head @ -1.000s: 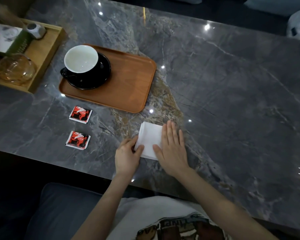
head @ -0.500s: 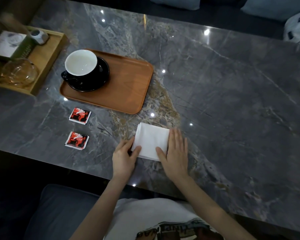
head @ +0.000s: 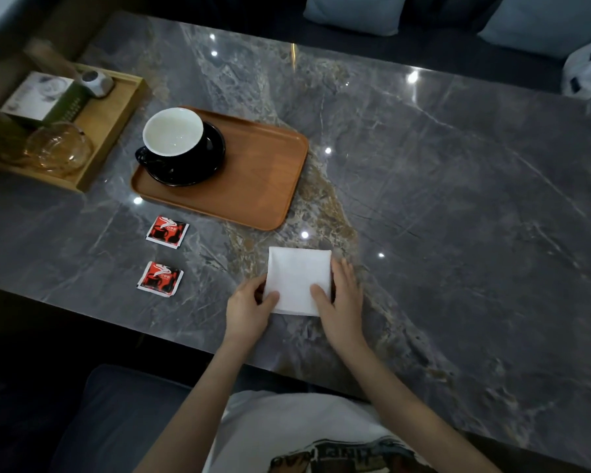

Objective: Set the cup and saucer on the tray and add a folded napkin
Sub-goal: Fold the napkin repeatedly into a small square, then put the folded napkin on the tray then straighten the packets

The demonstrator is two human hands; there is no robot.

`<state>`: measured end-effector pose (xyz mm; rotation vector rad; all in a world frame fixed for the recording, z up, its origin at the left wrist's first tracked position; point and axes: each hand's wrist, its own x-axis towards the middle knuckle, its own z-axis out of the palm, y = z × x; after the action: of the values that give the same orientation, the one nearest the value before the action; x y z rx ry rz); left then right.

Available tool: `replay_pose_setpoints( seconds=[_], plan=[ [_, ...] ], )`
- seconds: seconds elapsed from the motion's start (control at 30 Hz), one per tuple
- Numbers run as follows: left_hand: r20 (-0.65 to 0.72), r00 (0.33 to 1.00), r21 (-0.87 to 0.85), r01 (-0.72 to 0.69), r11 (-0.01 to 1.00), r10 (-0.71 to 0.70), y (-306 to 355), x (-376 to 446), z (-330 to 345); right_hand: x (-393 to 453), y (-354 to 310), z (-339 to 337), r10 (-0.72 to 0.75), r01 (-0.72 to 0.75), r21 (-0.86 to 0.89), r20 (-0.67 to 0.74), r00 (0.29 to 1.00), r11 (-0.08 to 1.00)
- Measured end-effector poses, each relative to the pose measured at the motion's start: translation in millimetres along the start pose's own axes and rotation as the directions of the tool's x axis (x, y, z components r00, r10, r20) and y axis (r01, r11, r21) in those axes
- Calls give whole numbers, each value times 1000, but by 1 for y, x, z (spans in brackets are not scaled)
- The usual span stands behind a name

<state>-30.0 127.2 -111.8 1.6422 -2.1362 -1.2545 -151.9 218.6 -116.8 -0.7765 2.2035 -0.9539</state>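
Two red sachets (head: 167, 227) (head: 160, 279) lie on the grey marble surface (head: 458, 199) left of the napkin (head: 297, 279), and nothing lies between the napkin and the wooden tray (head: 253, 179). The napkin is a white folded square, flat on the surface just short of the tray's near corner. The left hand (head: 249, 308) pinches its left edge; the right hand (head: 342, 302) pinches its right edge. On the tray's left end sits a black saucer (head: 198, 165) carrying a white-lined cup (head: 173, 136). A second, lighter tray (head: 116, 121) holds a box and a glass piece.

Glossy marble table (head: 458, 199), matt wooden tray (head: 263, 179), glazed cup (head: 173, 133).
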Motion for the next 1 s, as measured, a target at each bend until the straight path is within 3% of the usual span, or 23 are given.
replay_pose_setpoints(
  seconds=[0.1, 0.17, 0.27, 0.4, 0.53, 0.63, 0.7, 0.83, 1.0],
  plan=[
    [79, 996, 19, 42, 999, -43, 4, 4, -7, 1, -21, -3, 111, -91, 457, -16, 994, 885],
    [146, 988, 62, 49, 997, -58, 8, 9, -14, 6, -34, -6, 194, -156, 601, 1, 981, 784],
    [285, 949, 43, 130, 991, -137, 11, 22, -29, 14, -53, -10, 249, -215, 613, 30, 968, 760],
    [500, 825, -252, 430, 867, -264, 16, 47, -57, 23, -79, -14, 310, -279, 639, 67, 949, 717],
    [666, 730, -503, 591, 630, -153, 30, 73, -89, 40, -107, -14, 297, -301, 723, 138, 945, 622],
    [721, 691, -567, 621, 541, -38, 36, 98, -109, 56, -127, -12, 287, -314, 776, 179, 941, 547],
    [710, 704, -602, 596, 531, 15, 43, 116, -118, 70, -137, -10, 287, -305, 803, 175, 942, 513],
    [610, 792, -619, 484, 619, -9, 64, 154, -133, 103, -152, -6, 313, -274, 840, 132, 941, 468],
    [507, 861, -552, 364, 750, -45, 85, 199, -139, 147, -155, 3, 388, -320, 778, 108, 916, 540]
  ],
)
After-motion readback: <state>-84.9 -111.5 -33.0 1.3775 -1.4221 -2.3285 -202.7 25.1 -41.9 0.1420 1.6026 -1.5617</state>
